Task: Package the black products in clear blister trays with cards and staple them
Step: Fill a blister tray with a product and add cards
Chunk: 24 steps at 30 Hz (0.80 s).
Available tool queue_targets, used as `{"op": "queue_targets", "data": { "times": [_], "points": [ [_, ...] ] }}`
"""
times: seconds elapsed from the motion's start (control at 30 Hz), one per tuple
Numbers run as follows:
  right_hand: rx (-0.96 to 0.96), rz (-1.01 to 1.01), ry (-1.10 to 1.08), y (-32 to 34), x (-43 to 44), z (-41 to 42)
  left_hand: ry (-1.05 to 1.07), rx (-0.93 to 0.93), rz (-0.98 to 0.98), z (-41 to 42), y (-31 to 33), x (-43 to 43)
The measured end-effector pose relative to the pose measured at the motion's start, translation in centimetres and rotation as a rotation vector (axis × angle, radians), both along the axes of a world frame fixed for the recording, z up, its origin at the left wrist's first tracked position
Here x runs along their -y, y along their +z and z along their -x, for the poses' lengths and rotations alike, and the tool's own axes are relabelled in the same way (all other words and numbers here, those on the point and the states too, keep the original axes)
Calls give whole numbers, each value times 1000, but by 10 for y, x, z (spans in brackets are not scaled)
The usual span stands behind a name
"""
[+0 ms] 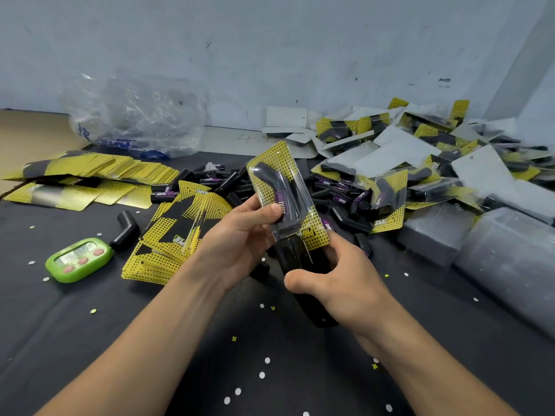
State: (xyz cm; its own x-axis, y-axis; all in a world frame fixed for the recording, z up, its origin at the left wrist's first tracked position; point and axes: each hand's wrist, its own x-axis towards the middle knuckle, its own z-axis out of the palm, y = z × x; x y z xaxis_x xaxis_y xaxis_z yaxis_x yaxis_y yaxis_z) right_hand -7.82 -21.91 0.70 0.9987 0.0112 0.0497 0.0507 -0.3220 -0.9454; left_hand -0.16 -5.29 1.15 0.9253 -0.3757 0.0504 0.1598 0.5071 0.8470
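Observation:
My left hand (243,235) grips a clear blister pack (285,193) that holds a bent black product on a yellow-and-black card, my thumb across its front. The pack's lower end sits in the jaws of a black stapler (295,259). My right hand (345,280) grips that stapler from the right, thumb over its near side. Loose black products (234,183) lie heaped behind the pack. A fanned stack of yellow cards (174,235) lies just left of my left hand.
Finished packs (420,157) are piled at the right rear. Stacks of clear trays (492,244) lie at the right. More cards (84,175) spread at the left, beside a green timer (79,259). A crumpled plastic bag (135,118) sits by the wall.

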Motion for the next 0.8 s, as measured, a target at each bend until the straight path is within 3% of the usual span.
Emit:
{"op": "queue_targets", "data": {
  "times": [0.57, 0.8],
  "points": [
    [-34, -215, -154, -1, -15, -2, -25, 0, -28, -5, -8, -3],
    [-350, -305, 85, 13, 2, -4, 92, -11, -6, -5, -8, 3]
  ]
}}
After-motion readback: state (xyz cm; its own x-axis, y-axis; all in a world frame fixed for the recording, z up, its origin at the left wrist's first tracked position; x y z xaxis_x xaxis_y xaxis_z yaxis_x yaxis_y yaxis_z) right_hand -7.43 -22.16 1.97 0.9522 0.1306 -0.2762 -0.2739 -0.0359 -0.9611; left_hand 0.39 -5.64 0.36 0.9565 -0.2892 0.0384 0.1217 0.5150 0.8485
